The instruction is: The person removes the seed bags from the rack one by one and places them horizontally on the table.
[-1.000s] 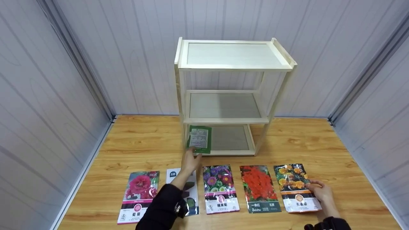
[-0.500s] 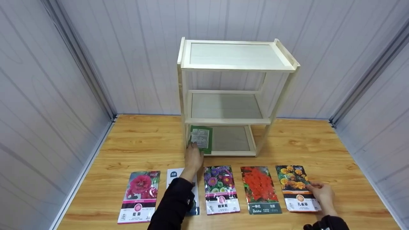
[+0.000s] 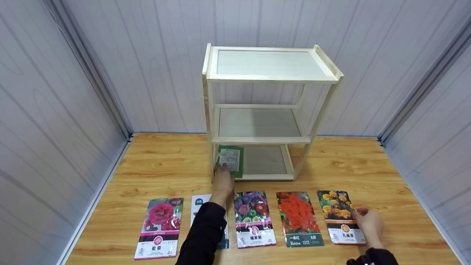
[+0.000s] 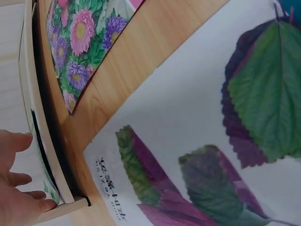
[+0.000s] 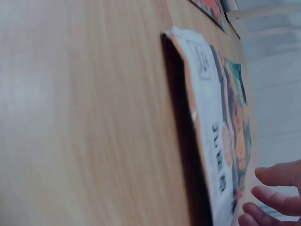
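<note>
A green seed packet point(image 3: 230, 161) with a pale printed panel lies at the left end of the bottom shelf point(image 3: 265, 160). My left hand point(image 3: 223, 182) reaches over the shelf's front edge, its spread fingertips on the packet. In the left wrist view, the fingers point(image 4: 21, 180) lie fairly straight over the shelf and part of the green packet shows beside them. At the right of the row is a marigold seed packet point(image 3: 337, 209). My right hand point(image 3: 369, 222) is at its right edge; in the right wrist view its loosely bent fingers point(image 5: 277, 200) do not grip it.
A pale three-tier wooden rack point(image 3: 272, 79) stands at the back. In front lie a pink hollyhock packet point(image 3: 160, 224), a leaf-pictured packet point(image 4: 188, 108) partly under my left arm, a purple-and-pink flower packet point(image 3: 254, 217) and a red flower packet point(image 3: 300, 217). Panel walls point(image 3: 165, 73) enclose the wooden table point(image 3: 165, 158).
My left hand has moved slightly forward and right over the lower part of the green packet, which stays on the bottom shelf. The right hand has barely shifted beside the marigold packet.
</note>
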A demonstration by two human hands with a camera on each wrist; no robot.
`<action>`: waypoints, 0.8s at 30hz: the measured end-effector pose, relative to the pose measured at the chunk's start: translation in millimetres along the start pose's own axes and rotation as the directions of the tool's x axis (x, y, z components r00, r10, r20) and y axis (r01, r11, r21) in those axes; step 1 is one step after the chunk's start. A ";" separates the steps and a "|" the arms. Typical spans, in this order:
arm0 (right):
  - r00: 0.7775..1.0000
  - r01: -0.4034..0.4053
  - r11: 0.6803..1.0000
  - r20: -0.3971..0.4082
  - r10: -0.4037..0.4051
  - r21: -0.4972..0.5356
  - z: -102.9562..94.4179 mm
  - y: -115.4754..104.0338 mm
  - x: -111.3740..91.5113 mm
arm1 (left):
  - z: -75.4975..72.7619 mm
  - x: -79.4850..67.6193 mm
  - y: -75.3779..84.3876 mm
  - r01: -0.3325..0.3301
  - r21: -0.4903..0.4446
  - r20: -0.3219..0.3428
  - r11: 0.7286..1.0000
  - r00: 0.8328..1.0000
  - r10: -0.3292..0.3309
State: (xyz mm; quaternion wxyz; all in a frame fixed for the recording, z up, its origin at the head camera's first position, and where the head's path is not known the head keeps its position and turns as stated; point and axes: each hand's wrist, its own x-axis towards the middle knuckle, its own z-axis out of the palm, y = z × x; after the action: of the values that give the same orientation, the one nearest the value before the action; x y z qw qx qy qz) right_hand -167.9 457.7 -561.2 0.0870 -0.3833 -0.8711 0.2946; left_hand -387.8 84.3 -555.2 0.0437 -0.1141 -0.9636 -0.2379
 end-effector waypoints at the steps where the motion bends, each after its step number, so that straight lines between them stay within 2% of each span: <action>1: 1.000 0.023 1.000 -0.013 -0.023 -0.003 0.5 -2.5 -1.8 | 0.3 -0.4 -0.1 0.004 0.015 0.012 1.000 1.000 -0.004; 3: 0.996 0.079 0.997 -0.037 -0.079 -0.003 1.8 -8.8 -5.8 | 1.3 -1.2 -0.4 0.009 0.045 0.031 0.999 0.999 -0.010; 6: 0.979 0.185 0.983 -0.084 -0.183 0.018 5.0 -21.1 -12.2 | 3.1 -1.6 -0.4 0.001 0.072 0.042 0.997 0.999 -0.004; 9: 0.964 0.255 0.966 -0.093 -0.250 0.042 9.5 -34.3 -18.1 | 4.7 -2.3 -0.3 -0.024 0.088 0.041 0.996 0.999 0.020; 13: 0.956 0.293 0.953 -0.040 -0.290 0.075 18.6 -51.5 -25.1 | 5.6 -4.1 -2.4 -0.092 0.128 0.005 0.988 0.996 0.092; 17: 0.936 0.351 0.931 -0.015 -0.351 0.104 29.1 -66.4 -30.3 | 7.1 -4.6 -4.7 -0.147 0.194 -0.036 0.970 0.987 0.157; 20: 0.918 0.394 0.910 -0.003 -0.397 0.129 36.7 -78.2 -33.0 | 6.7 -4.8 -5.3 -0.155 0.222 -0.051 0.963 0.984 0.171; 24: 0.912 0.396 0.904 0.042 -0.407 0.163 47.7 -96.4 -34.3 | 4.9 -5.5 -5.3 -0.160 0.212 -0.058 0.964 0.983 0.176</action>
State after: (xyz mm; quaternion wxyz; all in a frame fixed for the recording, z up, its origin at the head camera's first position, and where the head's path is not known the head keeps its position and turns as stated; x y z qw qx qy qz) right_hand -221.6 360.3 -541.5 0.1420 -0.1766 -0.9091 0.3494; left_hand -383.9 80.9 -562.6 0.1122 -0.1813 -0.9674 -0.1364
